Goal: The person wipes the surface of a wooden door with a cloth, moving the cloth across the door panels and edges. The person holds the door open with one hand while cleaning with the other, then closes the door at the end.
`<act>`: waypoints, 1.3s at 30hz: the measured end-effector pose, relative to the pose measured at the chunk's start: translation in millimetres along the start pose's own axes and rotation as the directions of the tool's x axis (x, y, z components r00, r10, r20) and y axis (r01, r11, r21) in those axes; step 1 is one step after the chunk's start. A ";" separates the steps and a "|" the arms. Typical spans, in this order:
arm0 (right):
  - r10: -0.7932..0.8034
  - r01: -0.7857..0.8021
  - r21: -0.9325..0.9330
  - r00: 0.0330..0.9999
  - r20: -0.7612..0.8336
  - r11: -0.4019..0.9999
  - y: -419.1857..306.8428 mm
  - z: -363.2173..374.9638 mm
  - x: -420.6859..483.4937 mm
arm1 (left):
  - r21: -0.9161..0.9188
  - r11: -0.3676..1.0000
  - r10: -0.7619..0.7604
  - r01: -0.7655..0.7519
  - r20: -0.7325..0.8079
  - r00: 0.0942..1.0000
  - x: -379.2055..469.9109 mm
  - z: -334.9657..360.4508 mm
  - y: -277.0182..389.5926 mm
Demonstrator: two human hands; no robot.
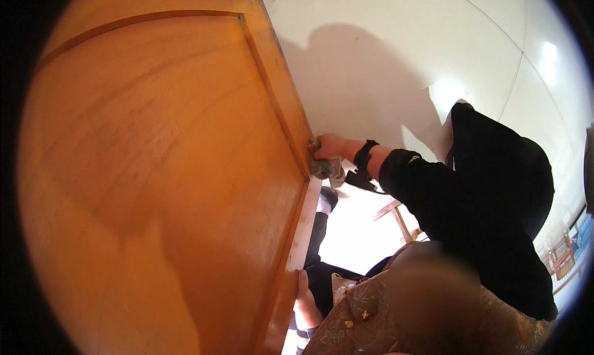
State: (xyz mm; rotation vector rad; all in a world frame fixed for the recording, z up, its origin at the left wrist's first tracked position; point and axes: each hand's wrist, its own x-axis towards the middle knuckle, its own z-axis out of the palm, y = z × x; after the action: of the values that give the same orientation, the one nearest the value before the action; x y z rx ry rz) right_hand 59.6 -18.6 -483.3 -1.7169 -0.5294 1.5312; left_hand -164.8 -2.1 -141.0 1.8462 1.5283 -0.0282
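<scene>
At the far edge of an orange-brown wooden panel [176, 146], my right hand [327, 146] has its fingers closed on a crumpled grey-green cloth [321, 168]. The cloth touches the panel's edge close to its corner, and part of it hangs below my fingers. A black strap with a small dark device is on my right wrist. Lower down, my left hand [302, 283] is against the pale side edge of the same panel. Its fingers are mostly hidden, so its grip cannot be made out. Faint streaks and scuffs run across the panel's face.
A white wall [371, 67] with thin seams stands beyond the panel and bears a large shadow. A wooden stool [399, 220] is partly visible on the brightly lit floor below. At the far right is a shelf [568, 276] with bottles or jars. A brown patterned apron [357, 322] covers my front.
</scene>
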 end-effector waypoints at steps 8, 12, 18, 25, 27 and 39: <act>-0.203 0.291 0.063 0.792 -0.576 0.955 -79.1 -148.6 70.0 | 0.024 1.000 0.016 -0.017 0.022 1.000 6.3 -2.5 1.1; -0.323 0.376 -0.128 0.518 -0.792 0.918 -111.5 -175.7 93.8 | 0.042 0.999 0.031 -0.032 0.042 0.999 11.3 -12.6 -13.2; -0.105 0.255 0.178 0.801 -0.589 0.950 -70.1 -105.2 70.9 | 0.044 0.996 0.069 -0.072 0.082 0.994 13.4 -18.2 -29.5; -0.198 0.278 0.039 0.771 -0.605 0.960 -21.7 -50.1 58.0 | -0.133 0.987 0.099 -0.089 0.065 0.993 16.2 -16.5 -27.2; -0.308 0.342 -0.086 0.673 -0.672 0.936 -19.3 -53.7 66.1 | -0.139 0.988 0.077 -0.065 0.078 0.994 20.2 -18.0 -28.7; -0.197 0.395 0.267 0.811 -0.551 0.879 -59.3 -104.0 28.1 | -0.269 0.959 0.108 -0.084 0.075 0.991 31.6 -24.4 -37.1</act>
State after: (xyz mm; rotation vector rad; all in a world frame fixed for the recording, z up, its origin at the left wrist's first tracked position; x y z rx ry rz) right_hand 175.9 11.8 -457.4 -1.5590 -0.1997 0.8266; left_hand -197.6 38.7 -156.1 1.6787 1.3100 0.1323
